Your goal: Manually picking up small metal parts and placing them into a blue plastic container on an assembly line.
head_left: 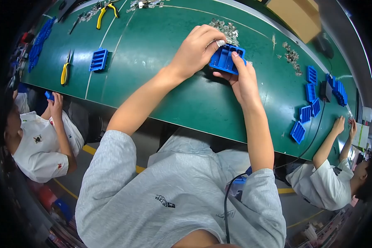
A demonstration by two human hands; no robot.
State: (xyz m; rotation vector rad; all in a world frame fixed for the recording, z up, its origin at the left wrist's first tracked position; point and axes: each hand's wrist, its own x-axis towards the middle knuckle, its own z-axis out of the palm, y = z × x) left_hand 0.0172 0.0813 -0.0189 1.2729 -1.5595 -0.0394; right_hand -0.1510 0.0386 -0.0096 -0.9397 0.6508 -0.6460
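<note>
My right hand (244, 78) grips a blue plastic battery holder (224, 62) with several slots, its thumb lying over the right side. The holder is tilted up just above the green table. At its upper left corner, the fingers of my left hand (198, 48) are pinched together. Something pale and whitish shows at those fingertips; whether it is a finger wrap or a small part I cannot tell. Right behind the holder lies a pile of small shiny metal pieces (229, 31), partly covered by my hands.
Another blue holder (98, 60) and yellow-handled pliers (64, 73) lie to the left, with yellow-black pliers (101, 18) farther back. Several blue holders (305, 114) sit at right beside a black cable (318, 124). Co-workers (49, 140) sit on both sides; a cardboard box (295, 16) stands behind.
</note>
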